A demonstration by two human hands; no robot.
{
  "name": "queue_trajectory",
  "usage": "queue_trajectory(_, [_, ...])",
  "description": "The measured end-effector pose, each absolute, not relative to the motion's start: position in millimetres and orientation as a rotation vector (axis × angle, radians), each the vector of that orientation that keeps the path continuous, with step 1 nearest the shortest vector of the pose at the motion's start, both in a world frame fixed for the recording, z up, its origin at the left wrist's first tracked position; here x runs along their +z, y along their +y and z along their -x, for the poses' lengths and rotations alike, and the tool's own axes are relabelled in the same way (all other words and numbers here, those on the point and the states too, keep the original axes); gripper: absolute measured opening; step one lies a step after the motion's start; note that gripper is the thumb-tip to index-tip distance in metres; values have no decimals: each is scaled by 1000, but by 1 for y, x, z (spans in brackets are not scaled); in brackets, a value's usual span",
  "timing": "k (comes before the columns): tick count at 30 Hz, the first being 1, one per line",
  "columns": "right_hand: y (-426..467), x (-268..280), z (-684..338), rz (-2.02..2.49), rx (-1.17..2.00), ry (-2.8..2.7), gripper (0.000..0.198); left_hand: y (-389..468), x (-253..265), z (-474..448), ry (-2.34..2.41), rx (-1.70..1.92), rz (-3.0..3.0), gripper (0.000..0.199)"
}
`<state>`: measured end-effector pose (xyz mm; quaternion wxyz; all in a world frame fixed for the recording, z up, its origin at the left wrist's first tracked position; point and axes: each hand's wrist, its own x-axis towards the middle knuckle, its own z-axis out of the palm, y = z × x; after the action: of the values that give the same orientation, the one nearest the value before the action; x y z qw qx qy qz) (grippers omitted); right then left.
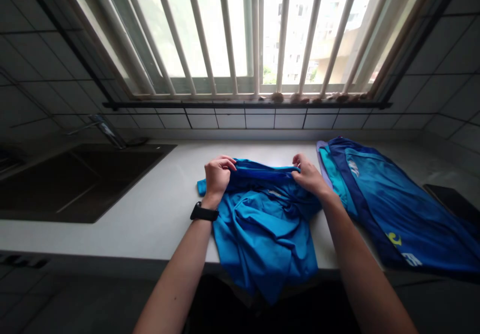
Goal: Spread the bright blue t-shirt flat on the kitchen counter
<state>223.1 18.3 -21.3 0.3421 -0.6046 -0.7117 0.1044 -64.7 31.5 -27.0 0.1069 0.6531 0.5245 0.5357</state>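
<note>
A bright blue shirt (266, 229) lies crumpled on the white counter, its lower part hanging over the front edge. My left hand (219, 174), with a black watch (204, 212) on the wrist, pinches the shirt's far edge at the left. At the right end of that same edge, my right hand (307, 174) grips the fabric between thumb and fingers. The edge is stretched between both hands, with the darker blue inside showing. A small pale print sits below it. Part of a sleeve sticks out beyond my left hand.
Folded clothes (405, 204) in blue, teal and lilac are piled at the right, with a dark flat object (450, 201) beside them. On the left, a dark sink (75, 184) with a metal faucet (108, 130) is set into the counter (157, 224). A barred window is behind.
</note>
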Motion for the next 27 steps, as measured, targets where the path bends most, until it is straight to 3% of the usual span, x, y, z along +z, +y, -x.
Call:
queue_trajectory(4, [19, -22, -228, 1536, 227, -1947, 31, 33, -30, 63, 1776, 1415, -2113, 42])
queue_trajectory(8, [19, -24, -230, 1643, 130, -1857, 51, 38, -32, 62, 1815, 1309, -2222, 51])
queue_trajectory(11, [19, -30, -230, 1607, 233, -2017, 72, 40, -34, 63, 1823, 1255, -2285, 53])
queue_trajectory(16, [22, -35, -231, 1840, 165, -1916, 76, 41, -38, 67, 1952, 953, -2392, 51])
queue_trajectory(18, [22, -31, -231, 1875, 73, -1742, 71, 42, -39, 69, 1929, 869, -2402, 54])
queue_trajectory(22, [20, -18, -231, 1672, 35, -1698, 39, 44, -41, 65, 1605, 754, -2483, 41])
queue_trajectory(27, [19, -22, -226, 1865, 310, -1898, 39, 40, -47, 56, 1695, 374, -2450, 39])
